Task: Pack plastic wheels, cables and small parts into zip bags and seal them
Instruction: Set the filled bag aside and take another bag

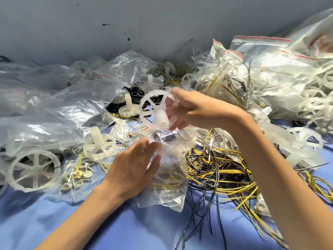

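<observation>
In the head view, a white wheel (159, 116) is held up by its rim in the right hand (196, 109), just above a zip bag (169, 186). The left hand (131, 168) is laid on the bag's crumpled mouth (whether it is pinched cannot be told). Cables (221, 170) are heaped beside the bag on blue cloth (108, 228).

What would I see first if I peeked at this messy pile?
A white spoked wheel, held up mid-picture by the right hand above the clear zip bag the left hand holds. Next, the yellow and black cables tangled at lower right.
</observation>
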